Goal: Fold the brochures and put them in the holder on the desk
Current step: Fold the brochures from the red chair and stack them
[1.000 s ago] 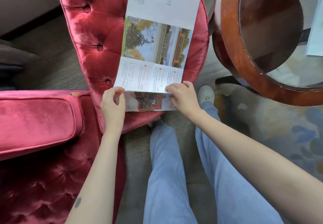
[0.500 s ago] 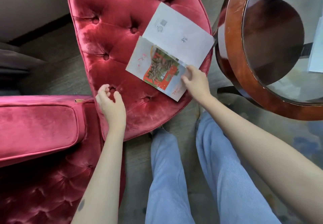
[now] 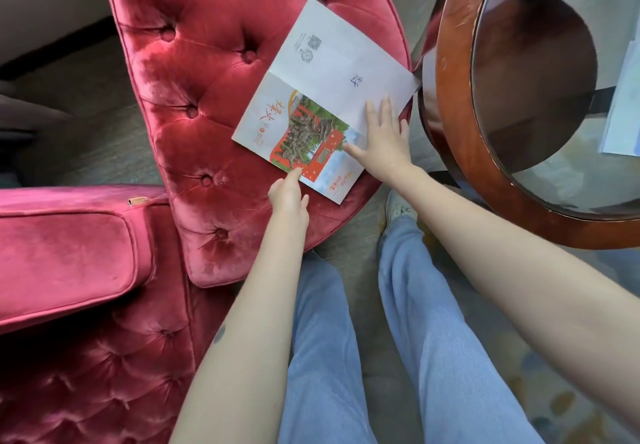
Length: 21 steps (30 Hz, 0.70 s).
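A folded brochure (image 3: 322, 97) lies tilted on the red tufted velvet seat (image 3: 207, 97). Its far panel is white with a small code and stamps; its near panel shows a red and green picture. My right hand (image 3: 384, 142) lies flat on the brochure's right side with fingers straight and spread. My left hand (image 3: 289, 194) touches the brochure's near edge with an extended finger, the other fingers loosely curled. No holder is in view.
A round wooden table with a glass top (image 3: 457, 131) stands close on the right, touching the brochure's corner. White papers (image 3: 623, 97) lie on the glass at the far right. A red velvet cushion (image 3: 62, 253) is at the left. My legs in blue jeans (image 3: 433, 339) are below.
The long open brochure has been folded up to a shorter two-panel shape. My right hand went from pinching its edge to pressing flat. My left hand moved right to the near edge.
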### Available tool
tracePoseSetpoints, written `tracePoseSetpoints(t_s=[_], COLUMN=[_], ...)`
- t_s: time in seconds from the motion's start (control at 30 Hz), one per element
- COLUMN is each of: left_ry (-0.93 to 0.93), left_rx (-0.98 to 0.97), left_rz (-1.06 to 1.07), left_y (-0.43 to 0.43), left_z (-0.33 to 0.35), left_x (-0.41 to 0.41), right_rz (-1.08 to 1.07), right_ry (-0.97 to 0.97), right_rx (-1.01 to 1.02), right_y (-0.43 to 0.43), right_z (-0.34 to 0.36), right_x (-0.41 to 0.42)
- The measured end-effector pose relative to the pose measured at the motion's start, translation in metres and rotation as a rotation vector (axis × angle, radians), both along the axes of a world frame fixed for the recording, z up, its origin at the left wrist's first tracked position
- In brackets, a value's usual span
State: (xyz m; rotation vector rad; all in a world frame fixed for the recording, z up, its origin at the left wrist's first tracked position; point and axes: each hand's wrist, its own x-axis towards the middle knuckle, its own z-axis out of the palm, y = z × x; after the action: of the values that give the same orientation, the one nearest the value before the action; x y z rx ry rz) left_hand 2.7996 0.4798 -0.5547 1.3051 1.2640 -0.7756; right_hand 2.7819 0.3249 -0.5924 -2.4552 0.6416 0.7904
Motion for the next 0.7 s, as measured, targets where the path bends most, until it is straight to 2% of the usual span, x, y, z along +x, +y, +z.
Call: tracePoseSetpoints(t_s=[0.1, 0.17, 0.27, 0.43, 0.6, 0.7], left_ry=[-0.009, -0.064, -0.182, -0.332, -0.463, -0.493], left_rx=[-0.016, -0.097, -0.184, -0.285, -0.312, -0.321], left_rz=[0.07, 0.105, 0.023, -0.142, -0.356, -0.444], left_y=[-0.001, 0.003, 0.008, 0.024, 0.046, 0.05], left_z=[-0.004, -0.004, -0.003, 0.015, 0.04, 0.054], left_x=[0.008, 0.012, 0.018, 0.017, 0.014, 0.012], right_rz=[-0.014, -0.011, -0.036, -0.165, -0.309, -0.283], right_ry=[-0.008, -0.006, -0.033, -0.307, -0.343, -0.374], right_rx=[0.019, 0.041, 0.068, 0.178, 0.642, 0.738], right_y=[-0.002, -0.005, -0.011, -0.012, -0.013, -0.009], right_z=[0.001, 0.002, 0.007, 0.033, 0.072, 0.093], right_x=[-0.002, -0.002, -0.001, -0.001, -0.006, -0.013])
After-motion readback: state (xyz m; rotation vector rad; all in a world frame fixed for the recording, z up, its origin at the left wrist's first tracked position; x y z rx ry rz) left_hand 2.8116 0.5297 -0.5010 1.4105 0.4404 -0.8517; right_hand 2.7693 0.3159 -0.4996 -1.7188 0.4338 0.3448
